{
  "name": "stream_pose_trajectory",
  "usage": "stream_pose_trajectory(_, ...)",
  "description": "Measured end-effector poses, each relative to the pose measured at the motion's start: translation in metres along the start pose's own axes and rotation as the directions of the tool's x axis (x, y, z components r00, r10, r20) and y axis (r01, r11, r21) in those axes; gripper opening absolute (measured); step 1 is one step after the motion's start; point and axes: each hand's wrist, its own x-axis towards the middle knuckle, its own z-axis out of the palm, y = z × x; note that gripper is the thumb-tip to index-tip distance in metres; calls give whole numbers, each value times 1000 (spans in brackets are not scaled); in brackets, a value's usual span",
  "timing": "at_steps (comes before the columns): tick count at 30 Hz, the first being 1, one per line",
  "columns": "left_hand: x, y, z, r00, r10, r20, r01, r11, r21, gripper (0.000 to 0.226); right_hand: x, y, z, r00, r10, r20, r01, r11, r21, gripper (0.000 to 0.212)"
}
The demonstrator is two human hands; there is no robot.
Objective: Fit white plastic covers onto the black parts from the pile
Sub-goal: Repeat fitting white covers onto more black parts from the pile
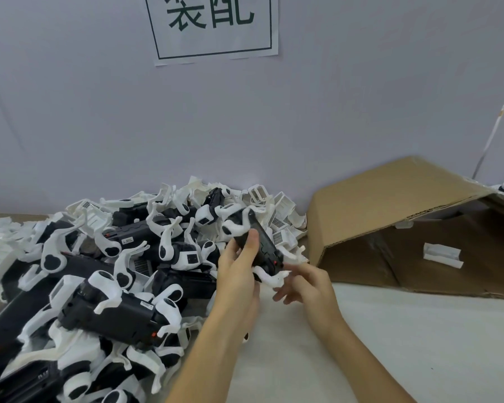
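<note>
A black part [258,242] with white plastic covers [269,277] at its ends is held up just right of the frame's centre, above the pale work surface [405,338]. It is gripped by the left hand [239,269], whose thumb lies along the dark body while the fingers wrap round behind it. The right hand [306,282] is seen just below and to the right, its fingers loosely spread and relaxed, the fingertips near or touching the lower white cover; actual contact cannot be told because of blur. The whole lower left of the frame is filled by the pile [99,286] of black parts and loose white covers, which reaches back to the wall [99,126] and lies directly behind the held part, so that its outline is partly confused with the heap. At the right, a tilted cardboard box [390,205] is seen lying open, with one white piece [442,254] inside it. A paper sign [213,27] with dark characters is fixed to the wall at the upper centre.
</note>
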Motion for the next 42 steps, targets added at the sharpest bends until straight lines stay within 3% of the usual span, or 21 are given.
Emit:
stream_pose_trajectory(2,2,-2,-3,998,45,-48,-42,998,52,25,0,-1,0,981,111,157,-140,972,190,39)
stream_pose_trajectory(4,2,-3,-5,992,86,-96,-76,991,112,16,-3,-2,2,948,133,289,-228,916,328,33)
stream_pose_trajectory(6,3,-4,-9,989,98,-108,-81,985,154,15,-6,-3,8,935,126,332,-252,894,370,26)
stream_pose_trajectory(10,5,-8,-13,989,130,-72,-107,959,263,12,-10,-6,19,966,128,225,-183,952,245,13)
stream_pose_trajectory(15,6,-13,-11,992,113,-59,-88,945,315,22,-9,-3,18,980,137,142,-163,968,190,19)
stream_pose_trajectory(20,7,-14,-11,991,125,-52,-101,938,333,14,-12,-6,19,977,130,166,-164,964,209,30)
stream_pose_trajectory(27,7,-14,-10,990,128,-64,-100,940,327,13,-11,-4,19,983,111,149,-141,968,207,21)
stream_pose_trajectory(37,5,-15,-9,990,138,-42,-115,933,340,20,-10,0,18,984,90,151,-120,973,198,21)
stream_pose_trajectory(42,4,-14,-7,990,127,-57,-99,933,347,35,-10,0,18,984,97,152,-125,975,183,16)
